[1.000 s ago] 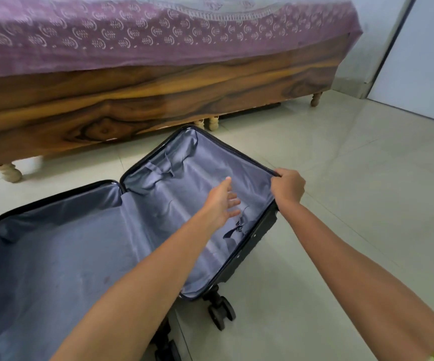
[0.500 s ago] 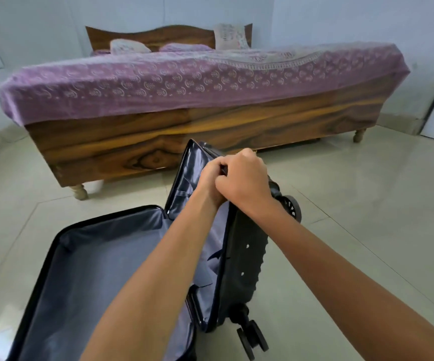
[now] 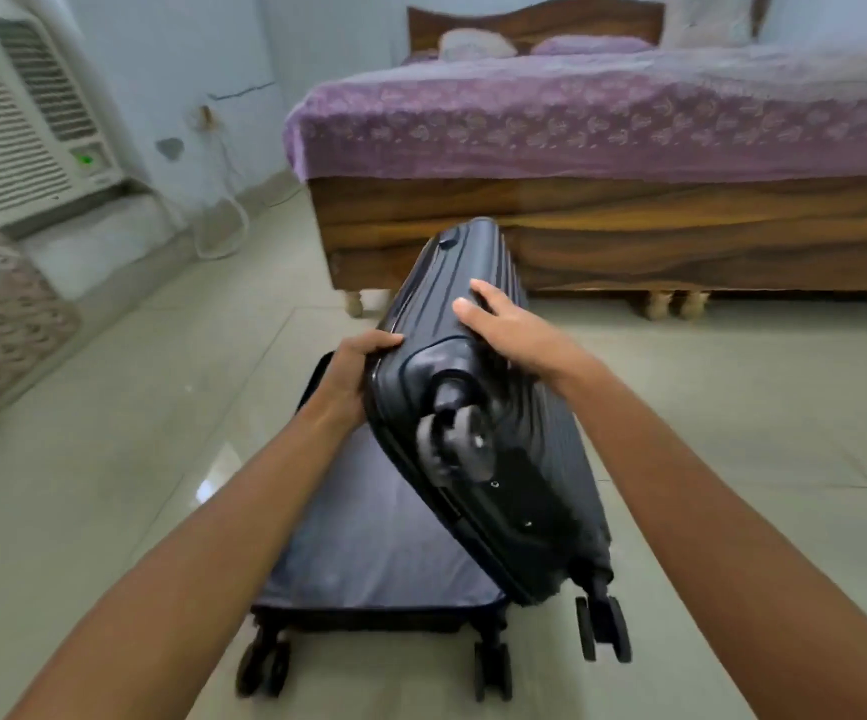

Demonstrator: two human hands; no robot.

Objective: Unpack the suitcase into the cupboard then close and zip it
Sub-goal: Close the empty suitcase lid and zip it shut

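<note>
A dark navy hard-shell suitcase lies on the floor with its lower half (image 3: 379,553) flat, showing bare grey lining. Its lid half (image 3: 519,459) is tilted up and leans over the lower half, wheels toward me. My left hand (image 3: 356,374) grips the lid's left edge, fingers curled over the rim. My right hand (image 3: 504,330) rests flat on the lid's ribbed outer shell, fingers spread. No clothes show inside. The cupboard is out of view.
A wooden bed (image 3: 628,220) with a purple cover stands just behind the suitcase. A white air cooler (image 3: 20,116) sits at the left wall, with a patterned fabric thing (image 3: 0,324) below it. Pale tiled floor (image 3: 758,407) lies all around.
The lid half has swung up from lying flat, past upright, and now leans over the lower half. My right hand went from gripping its rim to lying on the shell. My view turned left.
</note>
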